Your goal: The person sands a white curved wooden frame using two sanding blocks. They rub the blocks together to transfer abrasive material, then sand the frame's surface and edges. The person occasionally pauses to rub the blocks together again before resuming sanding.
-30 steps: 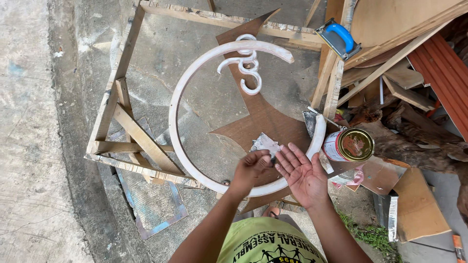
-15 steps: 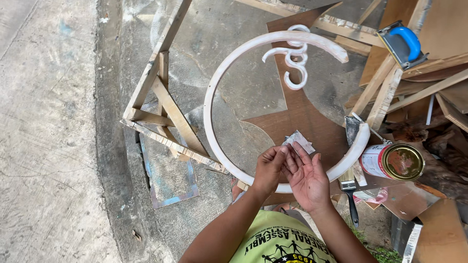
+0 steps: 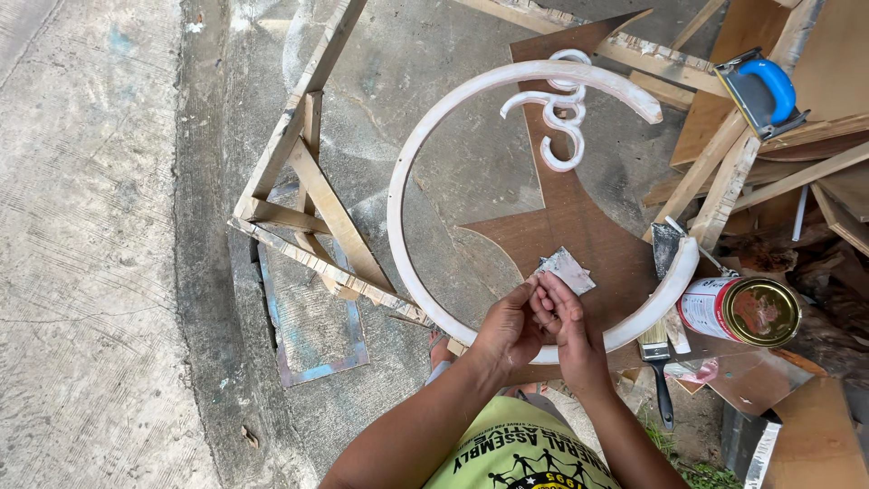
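A: Head view, looking straight down at a concrete floor [image 3: 109,272]. At the left stands a rough frame of wooden slats [image 3: 308,208], nailed in a triangle. What lies to its right?

B: A large white curved ring [image 3: 398,217], open at the upper right, with a small white scroll [image 3: 552,118] inside its top. It rests partly on the slat frame and partly over a brown board [image 3: 579,235] cut with pointed corners.

A: And the person's hands?

B: Both meet at the ring's lower edge. The left hand [image 3: 507,330] and the right hand [image 3: 570,335] are pressed together, fingers pinched narrowly on a small grey sheet of sandpaper [image 3: 563,270] whose free end pokes up over the brown board. Which hand bears more of the hold cannot be told.

A: How would these handle?

B: The sandpaper looks thin, light and floppy, best held folded between fingertips. The ring seems stiff but slender, likely to flex or crack if lifted by one end, so its thick lower arc is the safer hold.

A: Farther right?

B: A paintbrush [image 3: 656,353], an open tin [image 3: 747,312] lying on its side, and a blue-handled tool [image 3: 760,91] on wood scraps.
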